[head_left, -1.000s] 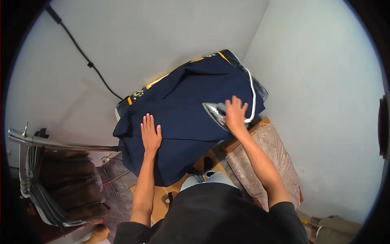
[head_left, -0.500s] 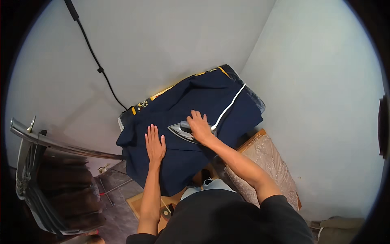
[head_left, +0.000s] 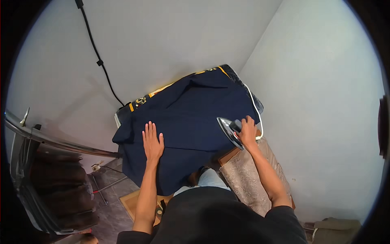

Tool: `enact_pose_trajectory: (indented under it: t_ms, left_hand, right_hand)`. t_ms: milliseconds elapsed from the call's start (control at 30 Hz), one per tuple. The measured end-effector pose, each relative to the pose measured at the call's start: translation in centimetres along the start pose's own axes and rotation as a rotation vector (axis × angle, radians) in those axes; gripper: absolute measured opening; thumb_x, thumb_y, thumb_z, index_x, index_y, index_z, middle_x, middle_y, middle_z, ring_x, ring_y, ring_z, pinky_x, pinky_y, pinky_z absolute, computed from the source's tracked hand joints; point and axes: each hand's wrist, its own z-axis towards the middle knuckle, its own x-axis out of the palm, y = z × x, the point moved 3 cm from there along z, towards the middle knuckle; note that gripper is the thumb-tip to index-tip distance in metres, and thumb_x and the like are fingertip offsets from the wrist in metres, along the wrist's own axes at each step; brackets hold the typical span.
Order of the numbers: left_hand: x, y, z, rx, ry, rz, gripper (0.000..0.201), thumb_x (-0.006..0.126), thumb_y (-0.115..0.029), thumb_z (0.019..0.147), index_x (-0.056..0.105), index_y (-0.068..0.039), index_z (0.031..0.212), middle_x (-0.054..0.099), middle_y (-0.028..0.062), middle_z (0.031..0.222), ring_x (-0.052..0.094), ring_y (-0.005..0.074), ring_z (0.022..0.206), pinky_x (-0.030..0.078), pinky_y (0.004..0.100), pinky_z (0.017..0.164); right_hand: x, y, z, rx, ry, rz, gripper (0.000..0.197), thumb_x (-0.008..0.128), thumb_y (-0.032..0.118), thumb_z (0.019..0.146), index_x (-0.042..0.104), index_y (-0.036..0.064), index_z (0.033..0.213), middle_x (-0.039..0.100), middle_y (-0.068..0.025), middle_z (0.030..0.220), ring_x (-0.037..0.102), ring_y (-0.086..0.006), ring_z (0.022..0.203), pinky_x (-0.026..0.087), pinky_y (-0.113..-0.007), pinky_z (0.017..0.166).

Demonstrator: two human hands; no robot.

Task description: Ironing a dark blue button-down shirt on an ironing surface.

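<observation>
A dark navy garment (head_left: 191,114) with yellow trim lies spread over a small table against the wall. My left hand (head_left: 152,142) rests flat on its near left part, fingers apart. My right hand (head_left: 246,132) grips the handle of a clothes iron (head_left: 228,131) at the garment's near right edge. The iron is tipped up so its shiny soleplate faces left. A white cord (head_left: 255,110) runs from the iron along the garment's right side.
A patterned beige cushion or bundle (head_left: 250,175) sits to the lower right beside the table. A black cable (head_left: 97,61) runs down the wall. A metal rail and a dark chair (head_left: 48,175) stand at the left. Walls close in behind and on the right.
My right hand has drawn the iron from the middle of the garment to its near right edge and tipped it up. My left hand stays flat on the cloth.
</observation>
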Motion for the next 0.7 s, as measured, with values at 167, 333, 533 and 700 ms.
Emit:
enact_pose_trajectory:
  t_ms: [167, 333, 533, 700]
  left_hand:
    - [0.2, -0.6, 0.0, -0.015, 0.022, -0.027, 0.06, 0.045, -0.029, 0.105, 0.037, -0.001, 0.157, 0.03, 0.0122, 0.168, 0.022, 0.0273, 0.157, 0.015, 0.0445, 0.128]
    - [0.2, -0.3, 0.1, -0.037, 0.005, -0.02, 0.06, 0.046, -0.028, 0.104, 0.036, -0.003, 0.158, 0.03, 0.0112, 0.168, 0.023, 0.0271, 0.157, 0.016, 0.0439, 0.128]
    - [-1.1, -0.1, -0.2, -0.099, 0.034, -0.043, 0.061, 0.05, -0.026, 0.103, 0.037, -0.004, 0.158, 0.032, 0.0108, 0.167, 0.024, 0.0267, 0.157, 0.016, 0.044, 0.129]
    - [-1.4, -1.1, 0.6, -0.066, 0.027, -0.057, 0.061, 0.054, -0.027, 0.1, 0.042, -0.002, 0.154, 0.037, 0.0136, 0.164, 0.027, 0.0289, 0.156, 0.018, 0.0466, 0.127]
  right_hand:
    - [-0.4, -4.9, 3.0, 0.027, -0.022, 0.104, 0.042, 0.071, -0.005, 0.071, 0.069, -0.0022, 0.112, 0.053, -0.0259, 0.142, 0.049, -0.0445, 0.132, 0.042, -0.057, 0.108]
    - [-2.4, -7.4, 10.1, 0.023, -0.292, 0.362, 0.042, 0.067, -0.005, 0.072, 0.072, 0.0021, 0.113, 0.052, -0.0228, 0.144, 0.053, -0.044, 0.129, 0.043, -0.046, 0.111]
    - [-1.7, -3.5, 21.7, -0.118, -0.575, 0.668, 0.069, 0.053, -0.015, 0.068, 0.067, 0.0093, 0.131, 0.039, -0.0186, 0.156, 0.048, -0.0391, 0.139, 0.039, -0.045, 0.116]
    - [5.4, -1.7, 30.7, -0.139, -0.717, 1.084, 0.076, 0.049, -0.021, 0.07, 0.047, 0.0013, 0.143, 0.041, -0.0135, 0.152, 0.057, -0.0311, 0.13, 0.046, -0.039, 0.109]
